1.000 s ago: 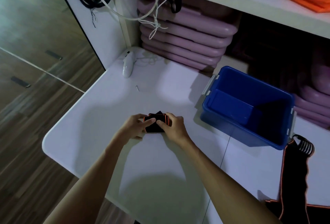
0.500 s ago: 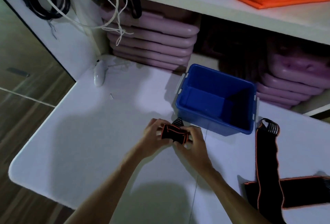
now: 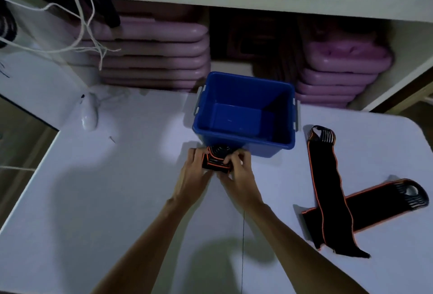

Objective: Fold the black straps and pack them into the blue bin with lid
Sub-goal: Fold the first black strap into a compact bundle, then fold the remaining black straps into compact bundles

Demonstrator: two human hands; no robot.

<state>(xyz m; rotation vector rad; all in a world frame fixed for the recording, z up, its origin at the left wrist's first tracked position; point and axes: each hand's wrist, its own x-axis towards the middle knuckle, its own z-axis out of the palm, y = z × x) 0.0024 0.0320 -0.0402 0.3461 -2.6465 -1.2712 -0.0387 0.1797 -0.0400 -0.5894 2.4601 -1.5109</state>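
Observation:
A folded black strap with orange edging [image 3: 216, 159] is held between both hands just in front of the blue bin [image 3: 246, 143]. My left hand [image 3: 195, 164] grips its left side and my right hand [image 3: 236, 168] grips its right side. The bin stands open with nothing inside; no lid is in view. Two more black straps lie crossed on the white table at the right: one [image 3: 323, 176] runs lengthwise away from me, the other [image 3: 375, 204] lies across under it.
The white table [image 3: 117, 188] ends in a rounded corner at the right and an edge at the left. A white handle-shaped object [image 3: 89, 115] and cords lie at the back left. Stacked purple pads [image 3: 152, 59] fill the shelf behind the bin.
Both hands have carried the folded strap from the table's middle up to the bin's front wall. The view has swung right, showing both loose straps.

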